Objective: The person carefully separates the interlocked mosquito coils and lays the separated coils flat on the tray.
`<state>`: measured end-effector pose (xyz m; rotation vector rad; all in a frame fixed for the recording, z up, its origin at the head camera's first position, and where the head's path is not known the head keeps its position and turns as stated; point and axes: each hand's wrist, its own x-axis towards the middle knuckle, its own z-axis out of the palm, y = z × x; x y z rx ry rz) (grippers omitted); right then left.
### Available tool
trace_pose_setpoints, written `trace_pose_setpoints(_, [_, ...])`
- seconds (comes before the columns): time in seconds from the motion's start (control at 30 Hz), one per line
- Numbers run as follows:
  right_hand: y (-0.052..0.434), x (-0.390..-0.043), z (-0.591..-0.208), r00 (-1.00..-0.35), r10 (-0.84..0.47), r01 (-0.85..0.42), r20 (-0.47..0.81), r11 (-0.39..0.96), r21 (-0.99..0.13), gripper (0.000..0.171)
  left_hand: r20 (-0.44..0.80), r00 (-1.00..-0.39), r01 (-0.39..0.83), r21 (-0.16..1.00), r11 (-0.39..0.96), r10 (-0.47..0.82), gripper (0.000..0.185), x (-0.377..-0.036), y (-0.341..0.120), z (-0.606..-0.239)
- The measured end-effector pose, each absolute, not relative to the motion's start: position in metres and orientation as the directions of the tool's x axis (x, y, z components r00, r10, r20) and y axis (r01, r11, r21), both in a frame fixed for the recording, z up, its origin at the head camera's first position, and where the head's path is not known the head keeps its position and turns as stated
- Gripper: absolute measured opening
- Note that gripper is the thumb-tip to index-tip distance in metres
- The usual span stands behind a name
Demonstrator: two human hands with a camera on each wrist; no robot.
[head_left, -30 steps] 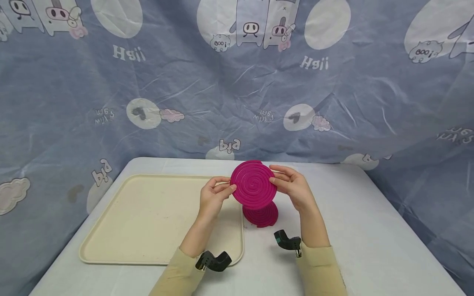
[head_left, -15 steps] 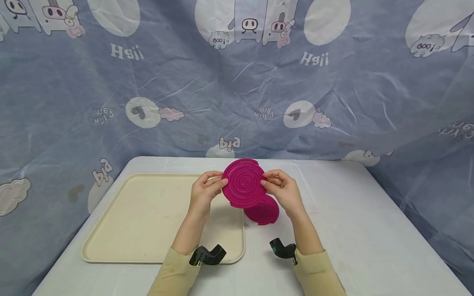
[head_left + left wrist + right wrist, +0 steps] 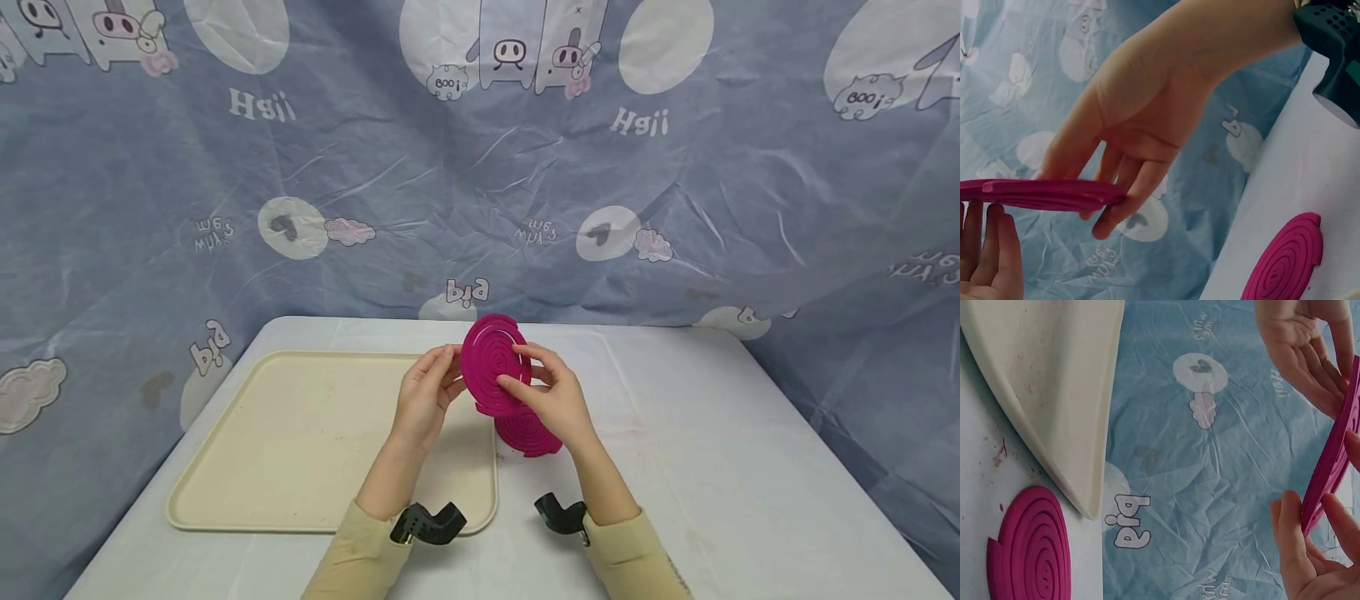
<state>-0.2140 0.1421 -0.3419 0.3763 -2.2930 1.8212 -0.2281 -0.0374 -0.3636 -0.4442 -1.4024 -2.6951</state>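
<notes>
Gripping a pink spiral mat [image 3: 495,367] by its edges, left hand [image 3: 426,400] and right hand [image 3: 547,396] pinch it above another ridged mat [image 3: 528,435], right of the smooth cream tray [image 3: 300,442].

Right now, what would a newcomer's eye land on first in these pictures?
The magenta coil, held up over the table between the left hand and right hand. Just below it a second coil lies flat on the white table, beside the cream tray. Behind hangs a blue cartoon-pig cloth.
</notes>
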Motion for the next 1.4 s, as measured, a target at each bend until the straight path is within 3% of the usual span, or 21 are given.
trace_pose_setpoints(0.27, [0.136, -0.227, -0.369, -0.956, -0.12, -0.278, 0.269, 0.064, -0.958, 0.049, 0.259, -0.963, 0.179, 0.824, -0.537, 0.077, 0.028, -0.224, -0.028, -0.365])
trace_pose_setpoints(0.47, [0.133, -0.224, -0.367, -0.932, -0.098, -0.36, 0.348, 0.155, -0.92, 0.041, 0.296, -0.953, 0.242, 0.864, -0.441, 0.057, 0.034, -0.226, -0.023, -0.372])
trace_pose_setpoints(0.7, [0.136, -0.228, -0.372, -0.915, -0.14, -0.389, 0.378, 0.058, -0.919, 0.034, 0.314, -0.949, 0.284, 0.898, -0.336, 0.037, 0.026, -0.226, -0.018, -0.377])
trace_pose_setpoints(1.13, [0.135, -0.226, -0.373, -0.913, -0.086, -0.406, 0.398, 0.117, -0.906, 0.03, 0.344, -0.939, 0.343, 0.936, -0.074, -0.004, 0.024, -0.208, -0.018, -0.358])
trace_pose_setpoints(1.4, [0.129, -0.214, -0.357, -0.906, -0.087, -0.424, 0.415, 0.163, -0.891, 0.028, 0.325, -0.946, 0.324, 0.941, -0.101, -0.005, 0.021, -0.206, -0.017, -0.356])
